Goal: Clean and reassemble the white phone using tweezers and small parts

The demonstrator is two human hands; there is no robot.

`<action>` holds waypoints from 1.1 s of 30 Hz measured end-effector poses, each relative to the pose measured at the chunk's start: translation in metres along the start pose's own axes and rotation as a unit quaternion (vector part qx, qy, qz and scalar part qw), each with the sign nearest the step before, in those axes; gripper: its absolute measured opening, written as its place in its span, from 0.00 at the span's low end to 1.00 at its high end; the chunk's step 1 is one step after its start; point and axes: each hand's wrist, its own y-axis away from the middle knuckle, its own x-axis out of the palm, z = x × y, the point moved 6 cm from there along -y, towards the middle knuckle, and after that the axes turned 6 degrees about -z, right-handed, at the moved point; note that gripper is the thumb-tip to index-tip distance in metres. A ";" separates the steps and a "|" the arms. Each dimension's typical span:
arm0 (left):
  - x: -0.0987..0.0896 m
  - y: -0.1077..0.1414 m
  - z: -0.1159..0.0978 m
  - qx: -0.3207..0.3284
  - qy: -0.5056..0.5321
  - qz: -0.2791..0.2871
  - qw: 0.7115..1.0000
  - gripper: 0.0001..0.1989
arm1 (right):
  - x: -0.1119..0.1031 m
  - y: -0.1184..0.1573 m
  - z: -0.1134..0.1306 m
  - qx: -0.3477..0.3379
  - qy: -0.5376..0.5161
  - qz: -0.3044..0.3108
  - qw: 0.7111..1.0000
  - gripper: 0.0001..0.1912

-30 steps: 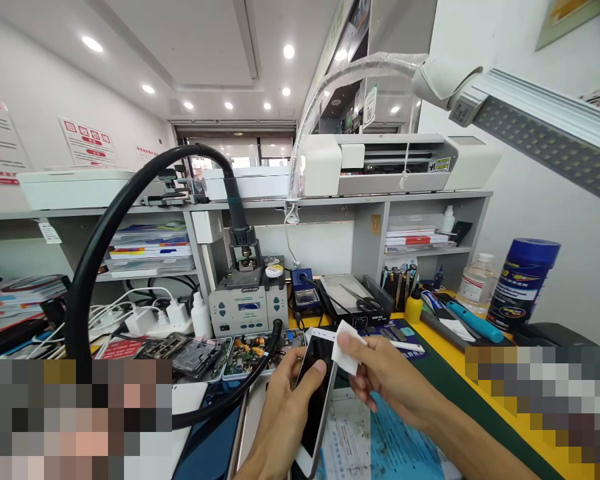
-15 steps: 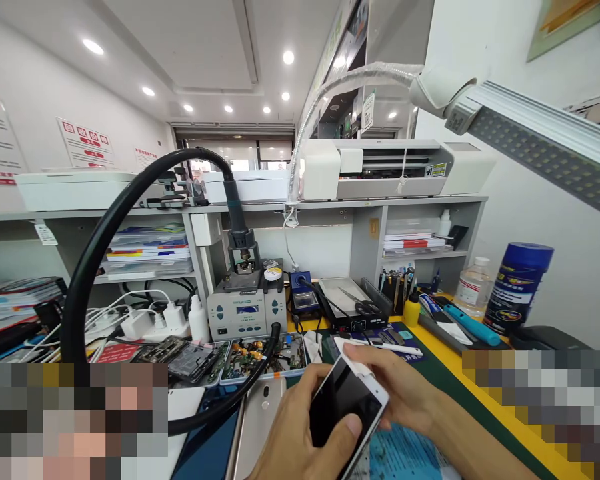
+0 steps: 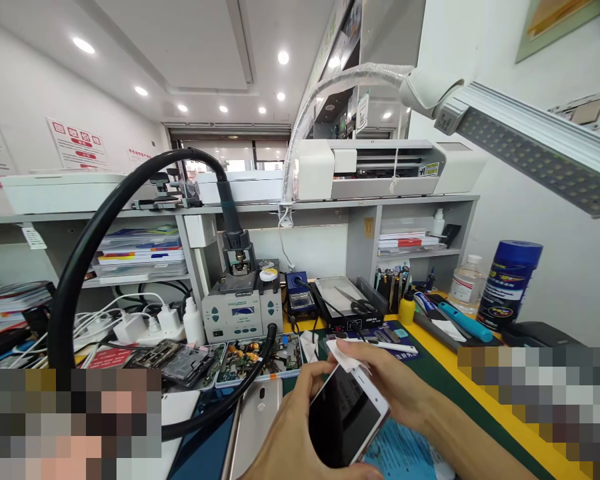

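A white-framed smartphone (image 3: 347,420) with a dark screen is held tilted above the bench mat. My left hand (image 3: 295,427) is closed round its left side, with the thumb at the lower edge. At the phone's upper edge, my right hand (image 3: 385,373) pinches a white tissue (image 3: 347,357) against the frame. The right fingertips behind the phone are hidden. Beneath both hands lies a blue printed sheet (image 3: 405,450). A silver phone back (image 3: 257,417) with a camera cutout rests left of my left hand.
Behind the hands stand a hot-air station (image 3: 243,313) with a looping black hose (image 3: 87,233), and a tray of circuit boards (image 3: 260,360). Scissors (image 3: 360,305) lie on a black-framed device. A blue-capped can (image 3: 510,283) and a bottle (image 3: 466,283) stand right. A lamp (image 3: 540,147) hangs overhead.
My left thumb has slid off the screen to the phone's lower edge. The phone is turned slightly, showing more screen. The whole view has shifted a little.
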 end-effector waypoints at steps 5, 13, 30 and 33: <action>-0.002 0.001 0.001 0.011 -0.054 0.003 0.998 0.33 | 0.003 0.000 0.006 -0.031 -0.044 0.004 0.999 0.14; -0.004 -0.007 0.006 0.040 0.173 0.046 0.983 0.25 | -0.006 -0.010 0.012 -0.076 -0.031 -0.004 0.997 0.13; -0.010 -0.015 0.020 -0.097 0.370 0.151 0.911 0.26 | 0.001 -0.004 0.014 -0.150 0.157 -0.003 0.976 0.22; -0.010 -0.016 0.021 -0.097 0.368 0.144 0.914 0.25 | 0.002 -0.005 0.014 -0.154 0.155 0.002 0.976 0.22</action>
